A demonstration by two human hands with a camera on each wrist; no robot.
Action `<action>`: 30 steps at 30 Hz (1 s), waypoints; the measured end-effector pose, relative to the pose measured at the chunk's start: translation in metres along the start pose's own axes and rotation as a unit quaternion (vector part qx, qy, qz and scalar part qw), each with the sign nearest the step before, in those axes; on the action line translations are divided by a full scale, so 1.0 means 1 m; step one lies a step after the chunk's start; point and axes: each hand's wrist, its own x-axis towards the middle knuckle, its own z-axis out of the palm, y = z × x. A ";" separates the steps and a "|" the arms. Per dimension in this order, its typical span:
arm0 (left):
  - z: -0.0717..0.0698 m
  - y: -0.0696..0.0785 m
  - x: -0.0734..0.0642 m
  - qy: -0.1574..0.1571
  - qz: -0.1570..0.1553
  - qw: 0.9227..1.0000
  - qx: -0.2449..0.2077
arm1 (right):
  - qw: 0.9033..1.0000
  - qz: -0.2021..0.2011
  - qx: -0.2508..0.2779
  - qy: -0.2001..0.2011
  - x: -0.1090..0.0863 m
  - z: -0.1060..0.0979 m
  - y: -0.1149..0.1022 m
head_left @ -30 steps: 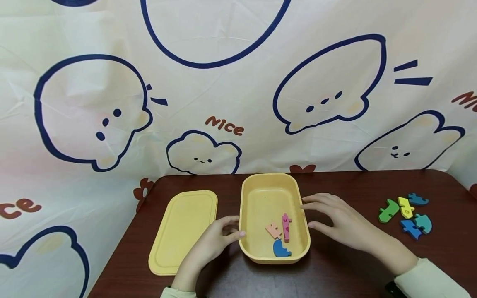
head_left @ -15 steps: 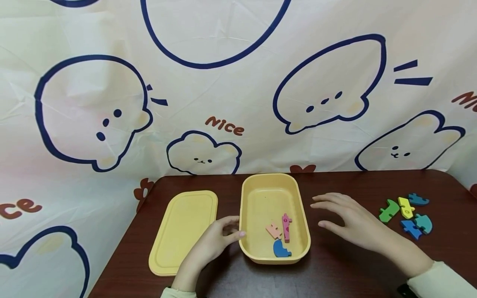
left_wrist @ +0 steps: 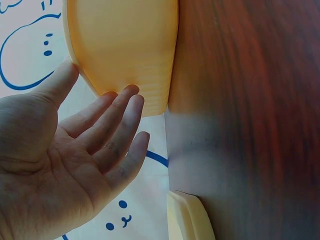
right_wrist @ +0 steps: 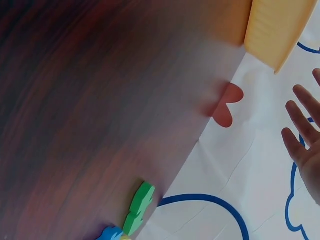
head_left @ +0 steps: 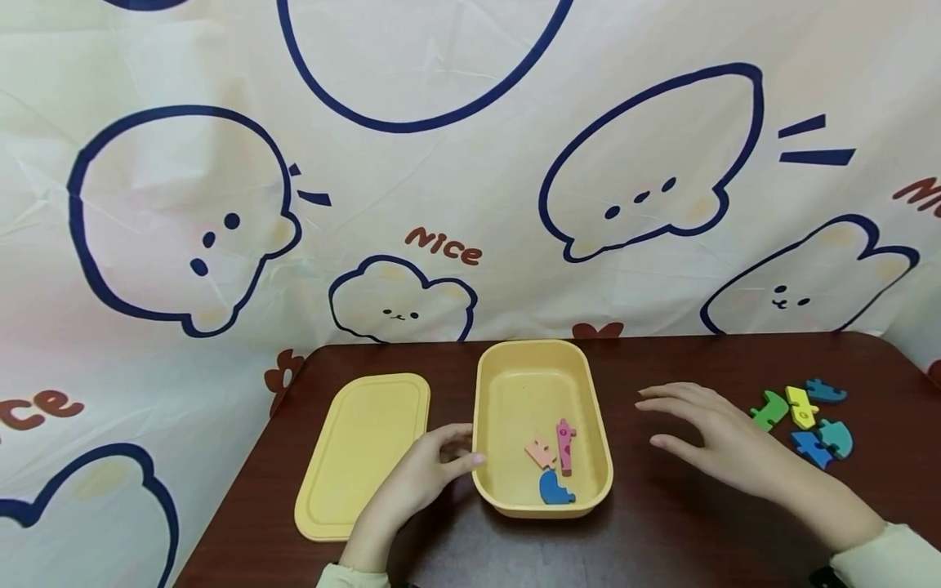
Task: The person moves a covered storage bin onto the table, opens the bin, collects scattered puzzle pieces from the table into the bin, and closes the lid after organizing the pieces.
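A yellow box (head_left: 532, 392) stands on the table, holding an orange puzzle piece (head_left: 540, 452), a pink puzzle piece (head_left: 564, 447) and a blue puzzle piece (head_left: 555, 488). At its left side is my left hand (head_left: 430, 472), thumb tip at the rim. The left wrist view shows the fingers (left_wrist: 112, 127) only slightly bent, fingertips against the outer wall. My right hand (head_left: 724, 437) hovers over the table between the box and the loose pieces, fingers spread and holding nothing. In the right wrist view, the right hand's fingers (right_wrist: 300, 120) stretch loosely near the right edge.
A yellow lid (head_left: 363, 453) lies flat left of the box. On the right is a group of loose puzzle pieces: green (head_left: 769, 411), yellow (head_left: 801, 407), teal (head_left: 836, 438) and two blue ones. A printed cloth (head_left: 515, 204) hangs behind the dark table (head_left: 662, 539).
My right hand has left the box's right side and moved rightward toward the loose puzzle pieces. My left hand stays at the box's left side.
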 end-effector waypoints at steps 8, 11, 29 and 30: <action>0.001 -0.001 -0.001 -0.003 -0.005 1.000 0.004 | 1.000 -0.002 -0.012 0.015 -0.010 -0.002 0.011; 0.002 -0.001 -0.001 -0.006 -0.004 1.000 -0.001 | 1.000 -0.001 -0.016 0.022 -0.014 -0.005 0.016; 0.001 -0.002 0.000 -0.003 -0.001 1.000 0.001 | 0.999 0.042 -0.001 0.000 -0.024 -0.015 0.041; 0.001 -0.002 0.000 -0.004 -0.002 1.000 0.001 | 0.999 0.044 -0.001 0.000 -0.025 -0.015 0.042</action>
